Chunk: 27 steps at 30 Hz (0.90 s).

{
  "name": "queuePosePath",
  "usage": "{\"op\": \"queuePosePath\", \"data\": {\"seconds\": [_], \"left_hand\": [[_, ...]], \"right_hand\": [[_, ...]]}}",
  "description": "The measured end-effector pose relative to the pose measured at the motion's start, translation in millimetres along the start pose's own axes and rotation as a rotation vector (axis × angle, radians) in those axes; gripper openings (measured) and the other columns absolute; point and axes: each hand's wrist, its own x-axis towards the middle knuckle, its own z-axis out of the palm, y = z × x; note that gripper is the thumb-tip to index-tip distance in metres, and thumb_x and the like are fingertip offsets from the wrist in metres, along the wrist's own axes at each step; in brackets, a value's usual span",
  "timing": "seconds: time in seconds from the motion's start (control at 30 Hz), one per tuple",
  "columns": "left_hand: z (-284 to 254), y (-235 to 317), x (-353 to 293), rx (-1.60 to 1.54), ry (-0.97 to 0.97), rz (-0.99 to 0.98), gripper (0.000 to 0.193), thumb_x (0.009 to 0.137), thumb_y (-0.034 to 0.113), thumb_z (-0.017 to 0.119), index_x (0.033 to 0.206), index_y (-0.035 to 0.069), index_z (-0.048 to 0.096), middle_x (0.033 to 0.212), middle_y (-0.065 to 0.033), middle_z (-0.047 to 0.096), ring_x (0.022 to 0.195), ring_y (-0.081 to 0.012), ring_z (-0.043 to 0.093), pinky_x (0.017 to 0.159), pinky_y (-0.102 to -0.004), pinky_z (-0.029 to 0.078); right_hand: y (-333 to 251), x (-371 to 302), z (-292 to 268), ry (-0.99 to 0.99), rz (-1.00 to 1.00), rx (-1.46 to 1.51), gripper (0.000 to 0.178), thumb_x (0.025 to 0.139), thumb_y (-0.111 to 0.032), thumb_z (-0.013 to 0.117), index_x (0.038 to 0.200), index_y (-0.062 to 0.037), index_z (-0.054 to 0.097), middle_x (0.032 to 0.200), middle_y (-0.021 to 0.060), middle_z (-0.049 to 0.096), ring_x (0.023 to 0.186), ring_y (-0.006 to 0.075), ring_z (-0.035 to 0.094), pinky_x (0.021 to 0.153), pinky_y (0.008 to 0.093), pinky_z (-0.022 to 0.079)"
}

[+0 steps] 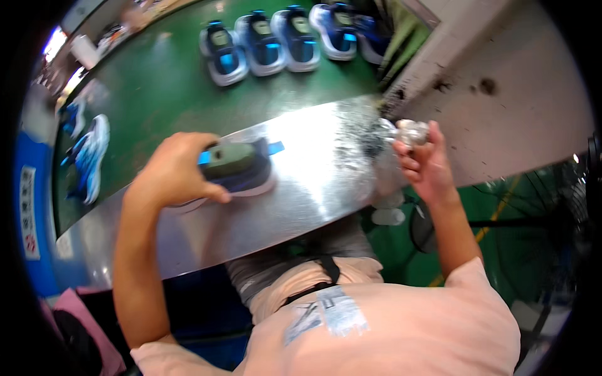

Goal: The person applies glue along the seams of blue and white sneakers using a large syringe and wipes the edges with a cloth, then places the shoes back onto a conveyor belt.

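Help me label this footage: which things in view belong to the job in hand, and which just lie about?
In the job:
- shoe, left hand around one end
- silvery object, too blurred to identify, in right hand
- metal surface beneath

Apparently lying about:
- shoe row, possibly the same batch
- white cylinder
- fan

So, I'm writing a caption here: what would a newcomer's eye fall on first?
Likely the row of blue shoes on the green table, at the top of the picture. Then the shoe partly hidden by the left hand, over the shiny metal sheet, and the silvery thing, too blurred to name, in the right hand at the sheet's right end.
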Motion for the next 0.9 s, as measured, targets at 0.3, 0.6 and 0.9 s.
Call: {"op": "queuePosePath", "data": {"seconds": [0.3,0.6,0.9], "left_hand": [[-36,-2,-33,0.167,-0.092,-0.014,0.043,0.046,0.028,0.077,0.075,0.0,0.064,0.077,-0.017,0.062,0.076,-0.031,0.059,0.068,-0.0347,0.048],[-7,-7,-17,0.15,-0.057,-0.071,0.044,0.045,0.028,0.079,0.073,0.0,0.062,0.075,-0.0151,0.062,0.073,-0.0295,0.06,0.066,-0.0344,0.048],[5,-21,-1,0.138,-0.057,-0.077,0.047,0.043,0.03,0.078,0.076,0.001,0.061,0.075,-0.0144,0.062,0.074,-0.029,0.06,0.067,-0.0351,0.048]], "right_hand": [[53,0,5,0.134,-0.122,-0.208,0.041,0.086,-0.052,0.034,0.097,-0.0134,0.045,0.073,0.0017,0.05,0.049,0.0049,0.034,0.038,0.0154,0.027],[64,29,-17,0.126,-0.143,-0.313,0.044,0.085,-0.053,0.034,0.099,-0.0125,0.043,0.072,0.0018,0.049,0.048,0.0049,0.034,0.038,0.0155,0.027],[73,40,-27,0.136,-0.118,-0.33,0.047,0.084,-0.055,0.034,0.101,-0.0116,0.041,0.07,0.0019,0.047,0.048,0.0049,0.034,0.038,0.0156,0.027]]}}
